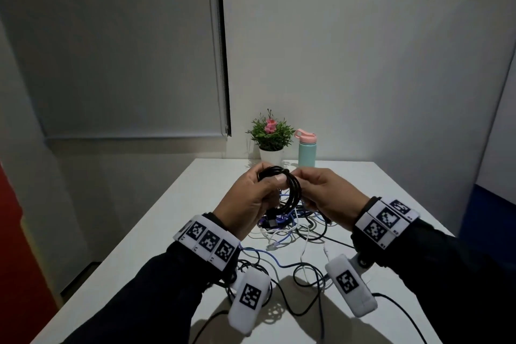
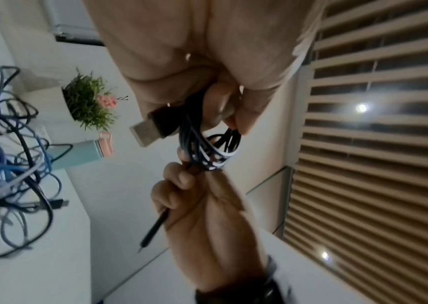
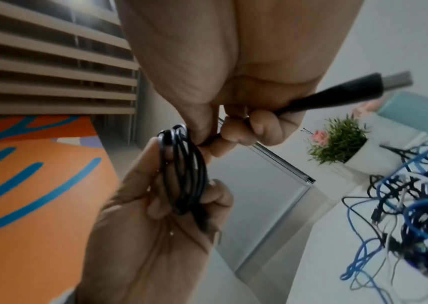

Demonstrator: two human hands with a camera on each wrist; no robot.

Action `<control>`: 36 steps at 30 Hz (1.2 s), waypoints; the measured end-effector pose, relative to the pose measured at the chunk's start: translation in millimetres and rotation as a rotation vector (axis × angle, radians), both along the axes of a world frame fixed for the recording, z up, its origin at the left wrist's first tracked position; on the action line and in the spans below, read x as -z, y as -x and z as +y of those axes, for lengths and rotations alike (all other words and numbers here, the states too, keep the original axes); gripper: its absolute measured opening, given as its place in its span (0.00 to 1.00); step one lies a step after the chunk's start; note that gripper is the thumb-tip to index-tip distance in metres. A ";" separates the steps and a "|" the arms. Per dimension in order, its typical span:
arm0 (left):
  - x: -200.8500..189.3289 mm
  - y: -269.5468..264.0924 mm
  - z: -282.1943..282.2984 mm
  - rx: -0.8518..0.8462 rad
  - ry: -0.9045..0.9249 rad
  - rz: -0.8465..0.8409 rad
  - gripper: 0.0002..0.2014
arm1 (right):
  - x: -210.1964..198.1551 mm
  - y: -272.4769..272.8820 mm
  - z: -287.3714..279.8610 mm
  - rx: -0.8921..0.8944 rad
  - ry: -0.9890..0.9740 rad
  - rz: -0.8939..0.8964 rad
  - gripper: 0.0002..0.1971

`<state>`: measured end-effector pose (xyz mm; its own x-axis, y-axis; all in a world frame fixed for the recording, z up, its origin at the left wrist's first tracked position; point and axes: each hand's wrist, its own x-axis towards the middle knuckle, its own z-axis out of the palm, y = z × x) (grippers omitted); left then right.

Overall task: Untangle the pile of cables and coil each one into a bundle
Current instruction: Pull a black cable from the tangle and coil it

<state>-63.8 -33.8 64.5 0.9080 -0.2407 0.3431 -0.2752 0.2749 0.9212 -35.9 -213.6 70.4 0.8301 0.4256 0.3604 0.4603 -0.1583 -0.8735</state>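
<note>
Above table [image 1: 178,204] centre, both hands' [image 1: 248,198] [image 1: 326,193] grips clamp black cable coil [image 1: 290,190].

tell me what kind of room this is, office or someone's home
Probably a small office or meeting room, though I can't be sure: a plain white table against bare walls, a roller blind over the window, and only a potted plant and water bottle as decoration.

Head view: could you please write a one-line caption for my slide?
Both hands, left hand and right hand, hold a coiled black cable above the tangled cable pile on a white table.
</note>
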 end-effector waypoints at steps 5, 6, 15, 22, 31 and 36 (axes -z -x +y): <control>8.3 -2.7 -2.0 -0.105 -0.154 -0.090 0.08 | 4.1 -4.4 -5.7 -0.053 -0.064 0.188 0.13; 8.9 -2.5 -1.9 -0.107 -0.186 -0.107 0.08 | 4.3 -5.3 -6.8 -0.045 -0.062 0.196 0.16; 13.0 -11.4 -5.4 -0.188 -0.164 0.005 0.10 | -12.4 3.1 -3.4 0.297 0.067 -0.175 0.06; 11.6 -10.0 -8.8 -0.147 0.008 0.076 0.11 | -19.5 27.8 4.9 0.290 0.406 -0.481 0.06; 13.7 -5.5 -5.5 -0.008 0.251 0.272 0.11 | -23.9 22.6 11.0 0.253 0.545 -0.411 0.07; 13.2 -11.3 0.2 -0.054 0.150 0.151 0.16 | -13.6 18.9 13.5 0.159 0.230 -0.074 0.12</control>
